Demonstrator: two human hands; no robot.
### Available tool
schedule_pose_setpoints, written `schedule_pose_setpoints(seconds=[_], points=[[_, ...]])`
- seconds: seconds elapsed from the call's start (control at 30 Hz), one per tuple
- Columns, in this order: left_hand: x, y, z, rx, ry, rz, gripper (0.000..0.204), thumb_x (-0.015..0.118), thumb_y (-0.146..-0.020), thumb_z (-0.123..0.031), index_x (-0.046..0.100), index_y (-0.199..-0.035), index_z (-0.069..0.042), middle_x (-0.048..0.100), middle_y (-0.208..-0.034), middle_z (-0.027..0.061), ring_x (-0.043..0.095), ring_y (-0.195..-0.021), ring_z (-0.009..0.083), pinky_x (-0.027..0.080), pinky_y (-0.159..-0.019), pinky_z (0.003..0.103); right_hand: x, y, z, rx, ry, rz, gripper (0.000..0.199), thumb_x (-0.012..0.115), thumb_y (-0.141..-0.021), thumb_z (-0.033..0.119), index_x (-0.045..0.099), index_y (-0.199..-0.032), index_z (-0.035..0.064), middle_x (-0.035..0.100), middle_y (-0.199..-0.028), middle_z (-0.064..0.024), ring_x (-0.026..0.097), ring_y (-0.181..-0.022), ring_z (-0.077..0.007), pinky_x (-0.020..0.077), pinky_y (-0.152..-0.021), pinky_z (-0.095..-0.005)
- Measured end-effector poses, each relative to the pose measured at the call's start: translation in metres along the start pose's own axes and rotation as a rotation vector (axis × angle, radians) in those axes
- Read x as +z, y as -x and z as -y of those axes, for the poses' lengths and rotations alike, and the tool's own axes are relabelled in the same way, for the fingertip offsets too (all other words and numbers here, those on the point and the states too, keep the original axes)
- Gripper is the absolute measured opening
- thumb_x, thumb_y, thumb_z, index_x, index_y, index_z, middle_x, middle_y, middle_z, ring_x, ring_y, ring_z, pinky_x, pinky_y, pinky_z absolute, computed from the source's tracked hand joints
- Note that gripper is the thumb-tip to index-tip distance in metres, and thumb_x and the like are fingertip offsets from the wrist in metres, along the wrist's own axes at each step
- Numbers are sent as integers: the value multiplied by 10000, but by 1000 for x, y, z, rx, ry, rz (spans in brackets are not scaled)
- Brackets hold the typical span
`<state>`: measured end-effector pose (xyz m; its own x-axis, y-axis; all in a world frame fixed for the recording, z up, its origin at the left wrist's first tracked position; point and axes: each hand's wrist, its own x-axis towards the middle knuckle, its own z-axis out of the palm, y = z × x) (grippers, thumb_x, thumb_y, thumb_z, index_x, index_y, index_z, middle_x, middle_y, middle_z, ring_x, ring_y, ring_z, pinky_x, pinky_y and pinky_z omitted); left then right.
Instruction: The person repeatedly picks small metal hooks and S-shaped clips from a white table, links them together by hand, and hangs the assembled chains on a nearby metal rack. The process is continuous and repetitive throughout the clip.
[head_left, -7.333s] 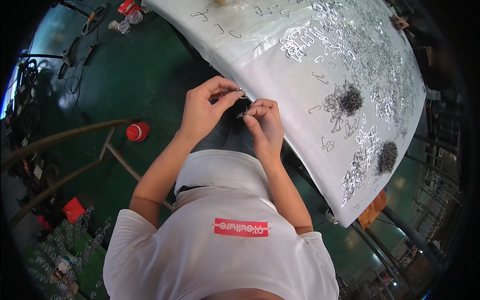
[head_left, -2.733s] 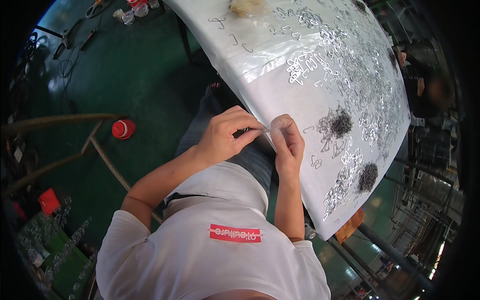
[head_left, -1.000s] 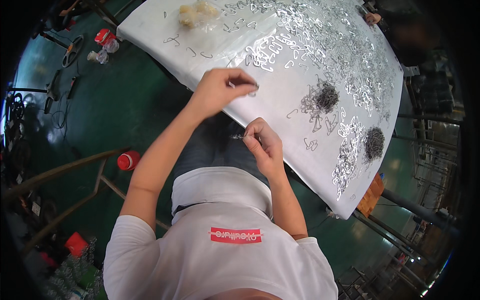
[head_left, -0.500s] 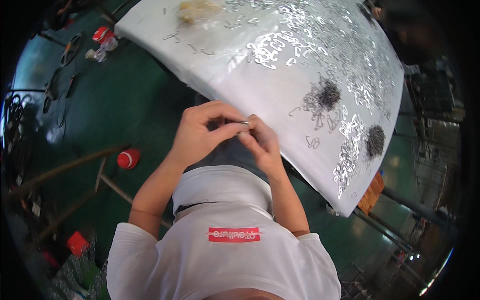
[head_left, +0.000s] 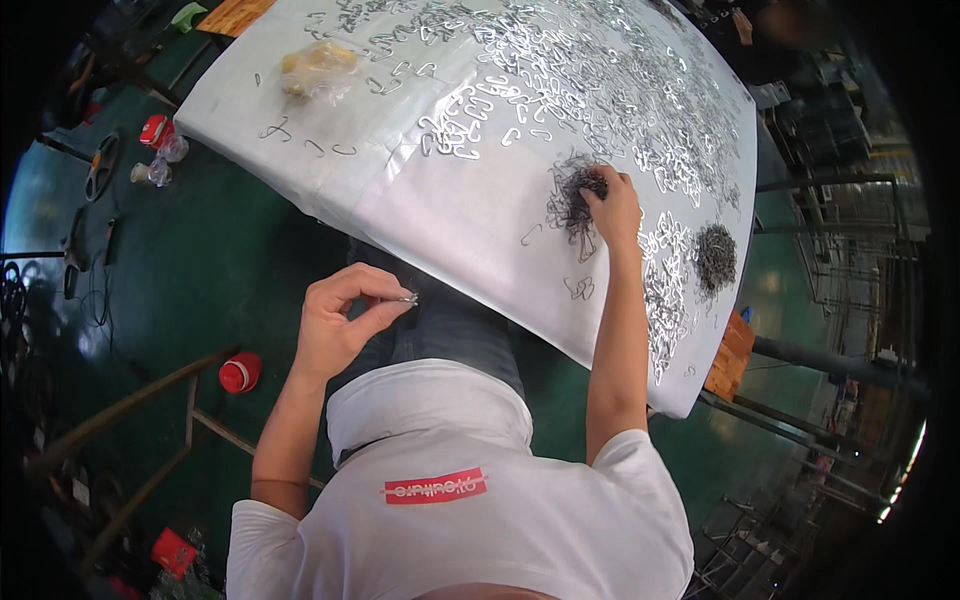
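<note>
left hand pinches a small shiny metal clip; right hand grasps into a dark tangled wire clump.

Two dark wire tangles, one yellowish bag, countless silver hooks.

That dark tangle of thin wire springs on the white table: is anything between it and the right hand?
Nothing visible: the right hand already rests on the dark tangle of thin wire springs, its fingers dug into it.
</note>
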<state>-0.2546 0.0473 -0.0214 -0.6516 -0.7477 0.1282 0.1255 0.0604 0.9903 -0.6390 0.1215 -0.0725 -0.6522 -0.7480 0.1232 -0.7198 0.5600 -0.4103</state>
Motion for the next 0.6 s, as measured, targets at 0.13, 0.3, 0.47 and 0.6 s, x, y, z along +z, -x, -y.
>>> schedule_pose_setpoints(seconds=[0.13, 0.3, 0.47, 0.6], points=[[3, 2, 3, -13, -44, 12, 148, 701, -736, 69, 701, -857, -17, 670, -835, 52, 559, -674, 84, 438, -617, 213, -10, -4, 1, -67, -362, -50, 277, 712, -767, 70, 628, -1030, 50, 652, -961, -119, 639, -865, -269, 482, -790, -351], [7, 9, 7, -12, -46, 21, 143, 709, -737, 59, 699, -851, -28, 671, -826, 42, 551, -655, 75, 433, -596, 212, -15, -8, -14, 29, -214, 24, 318, 703, -768, 57, 613, -1072, 73, 628, -1072, -118, 625, -920, -290, 487, -818, -369], [9, 15, 9, 7, -58, 6, 141, 707, -743, 59, 699, -854, -27, 669, -823, 42, 545, -652, 75, 433, -596, 213, 3, 8, -7, -186, 192, -120, 413, 633, -767, 10, 582, -1168, 88, 547, -1233, -159, 509, -1132, -349, 445, -929, -423], [9, 18, 10, -8, -51, -19, 145, 709, -740, 60, 700, -857, -25, 667, -821, 43, 544, -650, 76, 430, -595, 213, 44, 28, 33, -269, 165, -222, 407, 560, -782, -29, 580, -1176, 68, 527, -1270, -185, 504, -1131, -372, 437, -934, -436]])
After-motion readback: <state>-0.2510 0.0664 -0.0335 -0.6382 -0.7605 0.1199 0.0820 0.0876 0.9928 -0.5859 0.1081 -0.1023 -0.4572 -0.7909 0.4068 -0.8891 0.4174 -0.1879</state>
